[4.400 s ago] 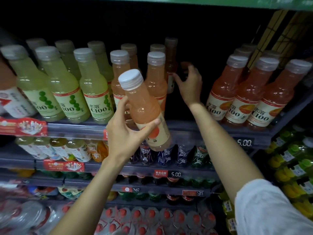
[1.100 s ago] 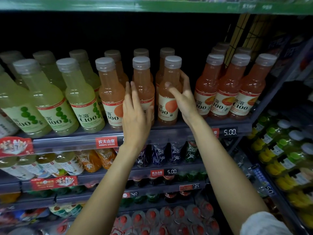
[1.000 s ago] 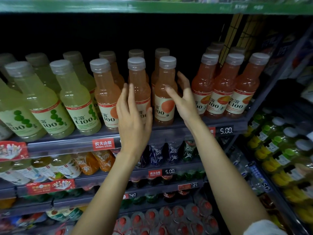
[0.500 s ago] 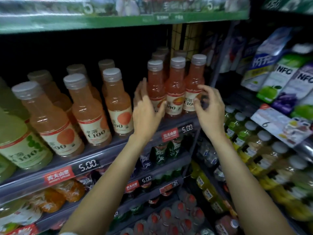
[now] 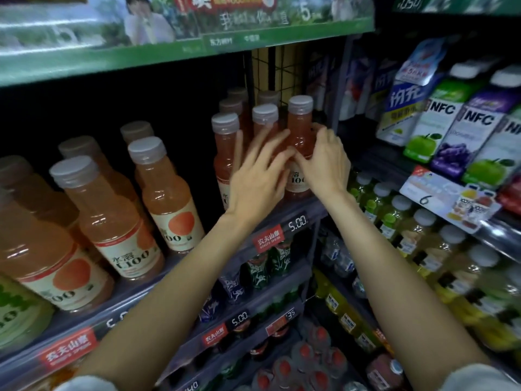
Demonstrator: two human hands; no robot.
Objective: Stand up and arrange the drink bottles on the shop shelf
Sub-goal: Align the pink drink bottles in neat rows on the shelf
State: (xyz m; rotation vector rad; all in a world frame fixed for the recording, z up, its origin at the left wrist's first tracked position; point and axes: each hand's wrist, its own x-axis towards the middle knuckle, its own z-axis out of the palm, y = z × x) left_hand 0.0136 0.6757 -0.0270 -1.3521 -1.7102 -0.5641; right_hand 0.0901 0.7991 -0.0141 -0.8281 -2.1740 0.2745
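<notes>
Shelf rail point(image 5: 284, 221), grey, with red brand tags and 5.00 price labels. At its right end stand three front-row red-orange bottles: smooth clear plastic, rounded shoulders, ribbed grey caps, cream labels. The right hand point(image 5: 328, 162) curls round the rightmost bottle point(image 5: 300, 128), fingers wrapped on its far side, thumb in front. The left hand point(image 5: 258, 179), fingers spread and motion-blurred, lies flat against the middle bottle point(image 5: 263, 119) and the left bottle point(image 5: 224, 148). Further left along the rail, three paler orange bottles point(image 5: 166, 190) stand in front.
</notes>
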